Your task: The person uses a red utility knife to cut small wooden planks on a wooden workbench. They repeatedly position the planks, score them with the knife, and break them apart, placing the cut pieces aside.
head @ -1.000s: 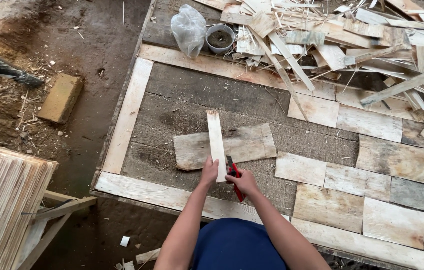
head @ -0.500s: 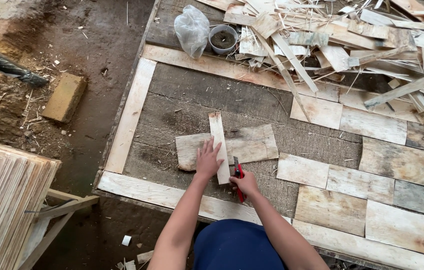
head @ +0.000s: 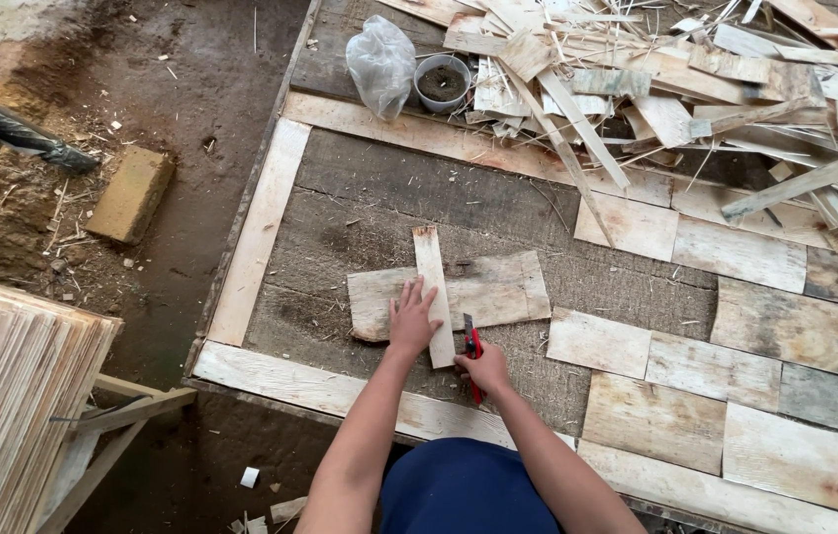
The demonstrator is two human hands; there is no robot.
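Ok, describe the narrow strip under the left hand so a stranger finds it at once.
Start at the big dark board framed by pale planks. Near its lower edge a wide pale wood piece lies crosswise. The narrow strip lies lengthwise over it, pinned by the left hand; it alone crosses another piece.

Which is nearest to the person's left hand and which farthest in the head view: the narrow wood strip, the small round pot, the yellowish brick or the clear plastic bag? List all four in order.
1. Narrow wood strip: under the left hand, touching it.
2. Yellowish brick: left, on the dirt.
3. Clear plastic bag and small round pot: far side, side by side; too close to call.
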